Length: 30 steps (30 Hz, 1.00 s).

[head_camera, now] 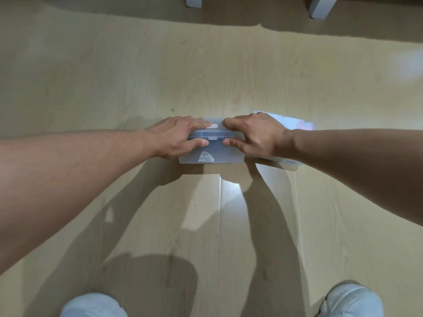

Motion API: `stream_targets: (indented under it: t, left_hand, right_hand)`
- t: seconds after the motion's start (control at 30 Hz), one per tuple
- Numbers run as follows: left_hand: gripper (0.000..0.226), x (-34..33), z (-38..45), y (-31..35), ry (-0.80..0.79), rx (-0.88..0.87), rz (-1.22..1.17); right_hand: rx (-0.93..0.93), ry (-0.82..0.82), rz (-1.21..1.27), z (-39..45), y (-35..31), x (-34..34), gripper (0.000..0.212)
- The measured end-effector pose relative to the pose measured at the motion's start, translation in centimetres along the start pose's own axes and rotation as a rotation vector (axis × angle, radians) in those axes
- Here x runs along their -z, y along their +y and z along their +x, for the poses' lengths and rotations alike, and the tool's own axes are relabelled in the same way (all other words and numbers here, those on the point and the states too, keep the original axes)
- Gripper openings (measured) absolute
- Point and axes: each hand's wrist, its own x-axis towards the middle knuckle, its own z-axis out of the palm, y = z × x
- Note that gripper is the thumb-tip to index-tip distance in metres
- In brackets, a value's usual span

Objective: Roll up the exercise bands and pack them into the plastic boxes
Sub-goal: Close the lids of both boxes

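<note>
A translucent plastic box with its lid down stands on the wooden floor in the middle of the view. A dark shape shows dimly through its front wall. My left hand grips its left end, fingers on the lid and thumb on the front wall beside the latch. My right hand grips the right end the same way. A second plastic box lies just to the right, partly hidden behind my right hand and forearm. No loose exercise band is in sight.
Pale wooden floor stretches all around. Two white furniture legs stand at the far top edge. My two white shoes show at the bottom.
</note>
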Motion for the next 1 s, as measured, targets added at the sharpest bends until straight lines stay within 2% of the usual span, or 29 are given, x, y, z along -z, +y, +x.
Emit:
stream_targets:
  t: [0.07, 0.17, 0.27, 0.53, 0.73, 0.8, 0.9, 1.0]
  left_hand:
    - [0.058, 0.0, 0.1, -0.1, -0.007, 0.001, -0.01]
    - [0.068, 0.2, 0.4, -0.4, -0.006, 0.031, -0.037]
    - [0.062, 0.1, 0.5, -0.3, 0.003, 0.033, -0.05]
    - [0.058, -0.3, 0.7, 0.0, 0.058, 0.047, -0.053]
    - [0.06, -0.7, 0.6, 0.6, 0.1, 0.05, -0.042]
    - [0.059, -0.4, 0.6, 0.7, 0.095, 0.063, -0.045]
    - [0.057, -0.2, 0.9, 0.5, 0.089, 0.086, -0.057]
    - [0.057, -0.2, 1.1, 0.1, 0.086, 0.098, -0.079]
  right_hand:
    - [-0.037, 0.026, -0.011, -0.2, -0.1, -0.5, 0.03]
    - [-0.153, 0.136, 0.162, -0.4, -0.9, -1.2, 0.037]
    - [-0.209, 0.207, 0.24, -0.4, -1.6, -1.6, 0.038]
    - [-0.306, 0.185, 0.274, -0.2, -2.3, -1.0, 0.037]
    - [-0.275, 0.226, 0.206, -0.5, -2.5, -1.8, 0.04]
    - [-0.215, 0.157, 0.132, -0.6, -2.3, -2.0, 0.054]
    - [-0.155, 0.071, -0.029, -0.7, -2.2, -2.3, 0.096]
    - [-0.099, 0.168, -0.118, -0.4, -2.0, -2.5, 0.091]
